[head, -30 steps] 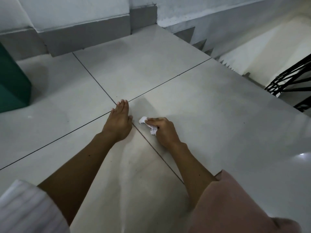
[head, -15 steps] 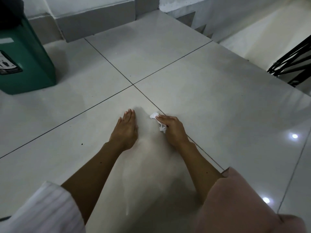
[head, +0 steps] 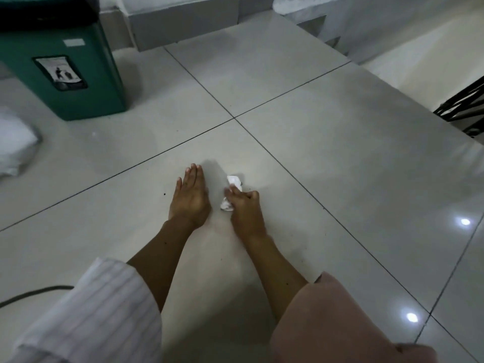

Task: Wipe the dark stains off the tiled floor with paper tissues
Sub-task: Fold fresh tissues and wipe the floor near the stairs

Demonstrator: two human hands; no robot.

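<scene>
Fingers, right hand point(head: 245, 209): curled and pinching a crumpled white paper tissue point(head: 234, 182), pressing it against the tiled floor point(head: 327, 142).
Fingers, left hand point(head: 190, 199): straight and held close together, palm flat on the floor, holding nothing.
Tissue: on the floor tile nearest the person, just beside the left hand, part of it poking out ahead of the right knuckles and part below the thumb.
Stains: small dark specks point(head: 164, 194) on the same tile, one just left of the left hand, others scattered near the forearms.
Grout lines: four tiles meet at a cross point(head: 234, 118) ahead of both hands.
Bin: a green bin point(head: 68, 74) with a label stands towards the far left edge of the floor, by the wall.
White bundle point(head: 13, 148): blurred, at the left edge; I cannot tell what it is.
Sleeves: white striped point(head: 99, 310) on the left arm, pink point(head: 330, 318) on the right.
Cable: a grey cable point(head: 31, 293) lies on the floor at the near left.
</scene>
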